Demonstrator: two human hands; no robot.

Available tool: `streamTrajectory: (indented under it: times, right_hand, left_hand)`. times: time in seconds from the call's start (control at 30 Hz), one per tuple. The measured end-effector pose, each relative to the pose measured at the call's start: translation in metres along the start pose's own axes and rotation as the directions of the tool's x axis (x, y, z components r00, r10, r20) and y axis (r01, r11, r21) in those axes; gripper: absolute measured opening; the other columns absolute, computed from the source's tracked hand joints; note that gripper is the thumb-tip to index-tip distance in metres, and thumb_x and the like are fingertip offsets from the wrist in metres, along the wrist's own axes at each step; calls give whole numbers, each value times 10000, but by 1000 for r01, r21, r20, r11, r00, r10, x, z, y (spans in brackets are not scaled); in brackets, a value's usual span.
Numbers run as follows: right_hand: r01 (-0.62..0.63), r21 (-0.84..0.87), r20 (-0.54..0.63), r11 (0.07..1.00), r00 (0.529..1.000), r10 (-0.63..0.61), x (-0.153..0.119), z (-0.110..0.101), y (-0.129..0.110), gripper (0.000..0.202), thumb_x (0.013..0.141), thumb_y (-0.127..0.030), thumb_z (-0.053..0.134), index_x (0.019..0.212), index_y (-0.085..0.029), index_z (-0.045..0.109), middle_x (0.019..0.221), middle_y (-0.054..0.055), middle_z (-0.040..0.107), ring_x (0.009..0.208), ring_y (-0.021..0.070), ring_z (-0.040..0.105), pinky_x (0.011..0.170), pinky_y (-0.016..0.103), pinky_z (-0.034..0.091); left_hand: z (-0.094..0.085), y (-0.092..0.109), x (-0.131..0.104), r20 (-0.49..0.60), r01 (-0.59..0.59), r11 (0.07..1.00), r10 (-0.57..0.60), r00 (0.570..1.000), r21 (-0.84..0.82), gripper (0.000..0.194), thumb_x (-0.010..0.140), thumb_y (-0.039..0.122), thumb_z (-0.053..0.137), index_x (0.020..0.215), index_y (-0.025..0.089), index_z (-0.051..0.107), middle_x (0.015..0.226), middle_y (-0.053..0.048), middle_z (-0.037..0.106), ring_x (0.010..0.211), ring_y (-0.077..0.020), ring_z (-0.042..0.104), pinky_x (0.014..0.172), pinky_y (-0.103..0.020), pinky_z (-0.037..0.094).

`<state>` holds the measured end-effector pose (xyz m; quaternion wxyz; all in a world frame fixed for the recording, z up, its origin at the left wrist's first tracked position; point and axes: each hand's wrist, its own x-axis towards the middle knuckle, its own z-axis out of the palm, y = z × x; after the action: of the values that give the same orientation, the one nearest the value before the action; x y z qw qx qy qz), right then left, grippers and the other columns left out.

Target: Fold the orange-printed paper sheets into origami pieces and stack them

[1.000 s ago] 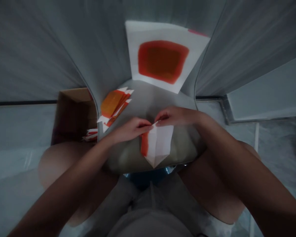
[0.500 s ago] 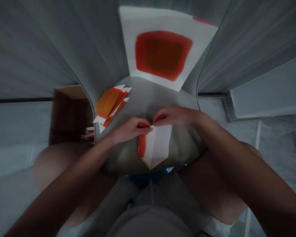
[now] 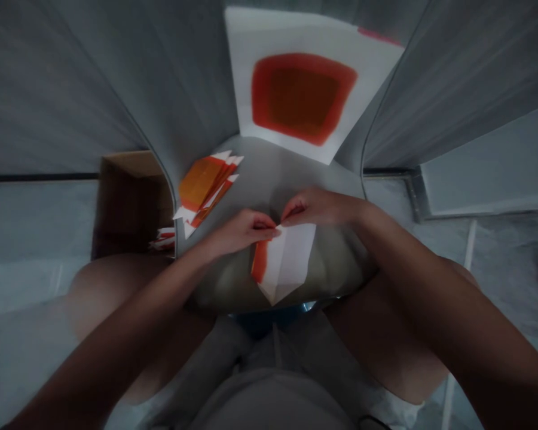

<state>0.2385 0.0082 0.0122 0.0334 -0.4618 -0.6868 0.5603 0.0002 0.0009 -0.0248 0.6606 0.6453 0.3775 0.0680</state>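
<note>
A partly folded white paper [image 3: 291,257] with an orange-red strip on its left side lies on the rounded grey surface [image 3: 260,161], its pointed end toward my body. My left hand [image 3: 246,231] pinches the paper's top left edge between thumb and fingers. Close beside it, my right hand [image 3: 302,207] is closed on the top edge, fingertips nearly touching those of the left. Several folded orange and white papers [image 3: 206,185] lie fanned in a pile to the left.
A large white sheet with a red and brown patch [image 3: 302,98] stands beyond my hands. At the left, below the surface's edge, is an open brown box [image 3: 130,203], with red and white folded pieces [image 3: 164,238] at its right side.
The whole view has shifted slightly. Both hands keep their grip on the paper's top edge, and its folds look nearly the same.
</note>
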Motion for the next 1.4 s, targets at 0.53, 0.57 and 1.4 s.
streamTrajectory:
  times: [0.53, 0.57, 1.4]
  right_hand:
    - [-9, 27, 99, 1000, 995, 6, 1, -9, 6, 315, 830, -524, 729, 904, -230, 813, 867, 12, 776, 798, 178, 645, 704, 281, 470]
    - [-16, 24, 101, 1000, 995, 14, 1, -10, 6, 316, 827, -526, 733, 910, -233, 814, 878, 13, 779, 804, 180, 647, 705, 281, 474]
    - [51, 152, 124, 987, 990, -71, -8, -2, -9, 215, 878, -373, 683, 985, -255, 827, 967, -10, 802, 874, 179, 681, 764, 274, 524]
  left_hand:
    - [-12, 4, -7, 56, 49, 995, -55, 997, 92, 385, 874, 540, 711, 860, 161, 781, 703, -10, 669, 648, -126, 582, 601, -231, 475]
    - [-12, 4, -7, 55, 38, 994, -44, 998, 106, 382, 879, 535, 707, 865, 161, 783, 692, -9, 665, 643, -124, 578, 600, -229, 474]
    - [-12, 11, 0, -25, -67, 990, 71, 997, 121, 324, 857, 489, 734, 843, 166, 766, 713, 2, 672, 655, -118, 545, 608, -234, 399]
